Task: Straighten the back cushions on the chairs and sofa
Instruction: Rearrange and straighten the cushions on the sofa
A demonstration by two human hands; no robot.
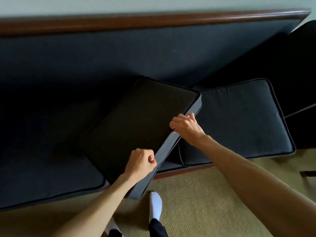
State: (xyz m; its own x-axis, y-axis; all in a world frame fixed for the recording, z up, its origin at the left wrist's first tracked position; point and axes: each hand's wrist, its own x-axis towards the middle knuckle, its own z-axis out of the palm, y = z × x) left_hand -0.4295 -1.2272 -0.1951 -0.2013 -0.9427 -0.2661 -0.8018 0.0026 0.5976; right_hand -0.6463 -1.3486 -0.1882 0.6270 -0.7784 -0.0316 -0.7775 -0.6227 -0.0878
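Head view, looking down on a dark sofa [119, 53] with a wooden top rail [153, 19]. One loose back cushion [136, 120] lies askew across the seat, rotated diagonally, its near corner overhanging the front edge above the carpet [196, 202]. Left hand [140, 162]: grip curled, pinching the cushion's piped edge near the lower end. Right hand [185, 124]: grip curled over the same edge farther up. A seat cushion [239, 120] lies just beside it to the right. White-socked feet [156, 207] stand on the carpet below.
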